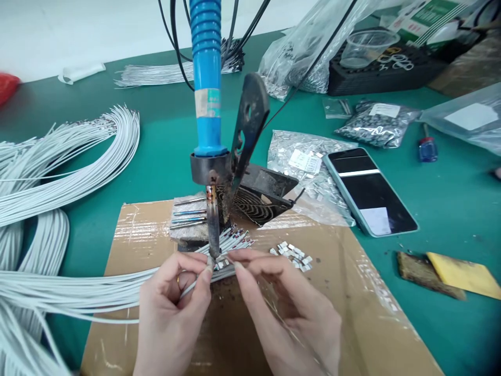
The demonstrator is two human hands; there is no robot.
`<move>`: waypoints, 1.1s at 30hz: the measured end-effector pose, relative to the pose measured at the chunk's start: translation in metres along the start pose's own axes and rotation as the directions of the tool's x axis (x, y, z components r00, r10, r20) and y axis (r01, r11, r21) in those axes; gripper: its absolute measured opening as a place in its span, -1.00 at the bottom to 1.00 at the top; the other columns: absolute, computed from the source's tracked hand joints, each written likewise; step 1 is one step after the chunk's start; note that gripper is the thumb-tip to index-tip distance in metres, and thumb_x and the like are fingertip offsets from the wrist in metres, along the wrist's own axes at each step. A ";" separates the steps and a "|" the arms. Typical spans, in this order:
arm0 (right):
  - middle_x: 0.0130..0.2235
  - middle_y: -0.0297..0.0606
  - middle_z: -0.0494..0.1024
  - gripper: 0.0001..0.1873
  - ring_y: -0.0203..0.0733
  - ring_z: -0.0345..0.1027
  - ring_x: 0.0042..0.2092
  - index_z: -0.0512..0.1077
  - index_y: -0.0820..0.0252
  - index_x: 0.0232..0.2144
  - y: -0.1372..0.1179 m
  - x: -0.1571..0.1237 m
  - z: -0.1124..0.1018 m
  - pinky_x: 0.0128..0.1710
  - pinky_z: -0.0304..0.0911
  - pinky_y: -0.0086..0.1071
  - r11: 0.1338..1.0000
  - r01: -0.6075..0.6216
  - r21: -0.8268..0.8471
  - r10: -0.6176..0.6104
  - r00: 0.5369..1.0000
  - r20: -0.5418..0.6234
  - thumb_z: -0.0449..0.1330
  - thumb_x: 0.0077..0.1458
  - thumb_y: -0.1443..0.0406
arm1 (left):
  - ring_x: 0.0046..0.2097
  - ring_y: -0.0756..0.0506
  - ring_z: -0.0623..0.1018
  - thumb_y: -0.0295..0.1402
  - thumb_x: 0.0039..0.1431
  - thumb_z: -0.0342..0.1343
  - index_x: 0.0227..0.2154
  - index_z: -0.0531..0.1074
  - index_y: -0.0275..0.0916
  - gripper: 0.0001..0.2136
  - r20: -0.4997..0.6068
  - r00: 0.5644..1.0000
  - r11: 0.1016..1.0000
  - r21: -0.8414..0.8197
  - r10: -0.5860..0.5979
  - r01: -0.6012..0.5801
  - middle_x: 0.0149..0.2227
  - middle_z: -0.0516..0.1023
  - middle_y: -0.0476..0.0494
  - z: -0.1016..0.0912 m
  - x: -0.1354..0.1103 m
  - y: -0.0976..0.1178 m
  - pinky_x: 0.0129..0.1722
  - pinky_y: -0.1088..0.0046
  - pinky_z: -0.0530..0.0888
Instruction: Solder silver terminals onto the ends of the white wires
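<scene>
My left hand (178,297) is closed, pinching a white cable (189,289) between thumb and fingertips at the tip of a soldering iron. The soldering iron (207,78) has a blue handle and points straight down in a metal holder. My right hand (289,303) is also closed, thumb and index finger pinching a thin solder wire (289,330) that runs down across the palm. The fingertips of both hands are close together just below the iron tip (213,245), and the joint between them is too small to make out. Behind them lies a bundle of cable ends (235,239).
Small metal connectors (293,256) lie in a pile on the cardboard (344,324). Bundles of white cables (97,183) fill the left side. A phone (371,193), a bag of metal parts (309,162), a yellow sponge (465,274) and a small red-and-blue bottle (427,149) are on the right.
</scene>
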State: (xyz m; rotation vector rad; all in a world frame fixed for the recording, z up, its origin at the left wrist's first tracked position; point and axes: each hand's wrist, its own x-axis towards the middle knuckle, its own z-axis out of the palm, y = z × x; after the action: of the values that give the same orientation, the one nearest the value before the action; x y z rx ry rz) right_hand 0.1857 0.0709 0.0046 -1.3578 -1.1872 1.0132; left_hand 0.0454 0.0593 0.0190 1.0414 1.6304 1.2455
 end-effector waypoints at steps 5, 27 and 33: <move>-0.42 -0.45 0.55 -0.74 -0.30 0.45 -0.37 0.51 0.04 -0.38 0.004 0.002 -0.012 -0.30 0.33 -0.49 0.980 0.069 -0.185 -0.043 0.990 0.137 0.16 0.40 0.24 | -0.43 0.05 0.60 -0.44 0.10 0.37 -0.48 0.60 -0.19 -0.91 -0.073 0.989 0.991 -0.038 -0.127 0.125 -0.35 0.67 -0.03 0.005 -0.013 0.003 -0.40 0.70 0.50; -0.49 -0.39 0.42 -0.68 -0.28 0.29 -0.43 0.40 0.15 -0.52 -0.004 -0.021 -0.020 -0.45 0.19 -0.44 1.000 -0.003 -0.003 0.003 0.973 0.232 0.18 0.31 0.27 | -0.56 0.05 0.38 -0.29 -0.07 0.44 -0.52 0.60 -0.21 -0.85 -0.114 0.973 0.973 0.092 -0.199 0.210 -0.64 0.49 0.06 0.004 -0.058 0.013 -0.56 0.66 0.32; -0.50 -0.39 0.37 -0.65 -0.27 0.24 -0.43 0.38 0.15 -0.54 -0.006 -0.025 -0.023 -0.47 0.16 -0.44 0.996 -0.078 0.035 0.067 0.967 0.247 0.18 0.30 0.21 | -0.58 0.04 0.40 -0.28 -0.07 0.45 -0.52 0.61 -0.21 -0.84 -0.115 0.977 0.975 0.109 -0.180 0.193 -0.64 0.51 0.06 0.005 -0.060 0.015 -0.57 0.64 0.34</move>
State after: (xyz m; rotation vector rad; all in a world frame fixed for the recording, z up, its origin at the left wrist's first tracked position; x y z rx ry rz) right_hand 0.2039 0.0428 0.0124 -1.2749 -1.2961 1.2818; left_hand 0.0712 0.0068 0.0398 0.8832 1.8572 1.1034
